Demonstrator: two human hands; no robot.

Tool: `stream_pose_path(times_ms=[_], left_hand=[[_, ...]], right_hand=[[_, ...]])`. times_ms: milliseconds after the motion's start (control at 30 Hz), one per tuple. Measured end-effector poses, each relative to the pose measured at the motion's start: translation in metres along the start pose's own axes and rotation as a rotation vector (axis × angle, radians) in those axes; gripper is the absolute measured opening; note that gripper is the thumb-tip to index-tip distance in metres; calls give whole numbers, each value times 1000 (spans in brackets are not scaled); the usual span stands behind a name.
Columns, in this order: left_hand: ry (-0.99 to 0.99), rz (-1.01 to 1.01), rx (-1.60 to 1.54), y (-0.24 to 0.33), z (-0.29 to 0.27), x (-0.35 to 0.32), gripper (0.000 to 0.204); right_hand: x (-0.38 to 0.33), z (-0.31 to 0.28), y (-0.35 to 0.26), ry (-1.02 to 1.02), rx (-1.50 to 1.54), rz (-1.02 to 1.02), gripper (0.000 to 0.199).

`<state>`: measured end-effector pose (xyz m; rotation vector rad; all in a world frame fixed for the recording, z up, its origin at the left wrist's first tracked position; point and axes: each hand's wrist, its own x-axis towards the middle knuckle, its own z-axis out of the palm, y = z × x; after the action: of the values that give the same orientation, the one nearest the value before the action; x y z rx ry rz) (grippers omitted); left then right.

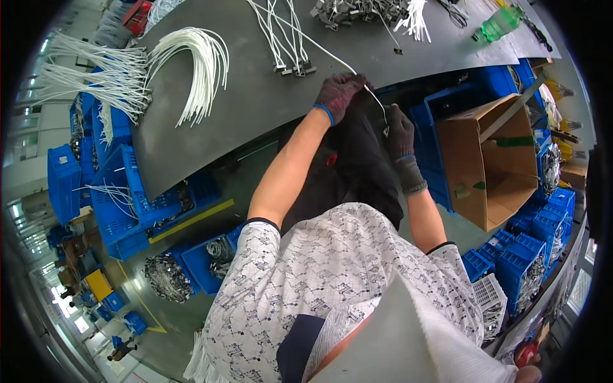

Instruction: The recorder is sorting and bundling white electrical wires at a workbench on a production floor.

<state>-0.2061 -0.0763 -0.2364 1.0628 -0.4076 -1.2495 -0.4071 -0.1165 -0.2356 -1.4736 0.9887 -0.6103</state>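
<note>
A thin white cable (375, 97) runs off the dark table (268, 115) and past its near edge. My left hand (338, 97), in a dark glove with reddish patches, is closed round the cable at that edge. Just to the right, my right hand (401, 133) in a dark grey glove has its fingers curled at the cable's end. A small metal end piece (385, 131) shows beside that hand; the fingertips are partly hidden. Several white cables with metal clips (300, 67) lie on the table beyond my left hand.
Bundles of white cables (198, 70) lie at the table's left. Grey metal clips (357, 11) are heaped at the back, with a green bottle (501, 24) to their right. An open cardboard box (463, 159) stands right of my right hand. Blue crates (121, 217) flank the table.
</note>
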Motion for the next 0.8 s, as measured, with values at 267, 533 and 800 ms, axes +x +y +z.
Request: stream_pose_path(times_ms=[267,533,800], left_hand=[[64,144,204,6,16,-22,27],[-210,15,-266,32,15,-21,26],[-14,200,179,13,6,-8,29]], right_hand=[[21,18,38,-84,-602,-553,74],[31,-5,26,-223,-364,-844,79],[27,-1,11,-187,-418,-800,93]])
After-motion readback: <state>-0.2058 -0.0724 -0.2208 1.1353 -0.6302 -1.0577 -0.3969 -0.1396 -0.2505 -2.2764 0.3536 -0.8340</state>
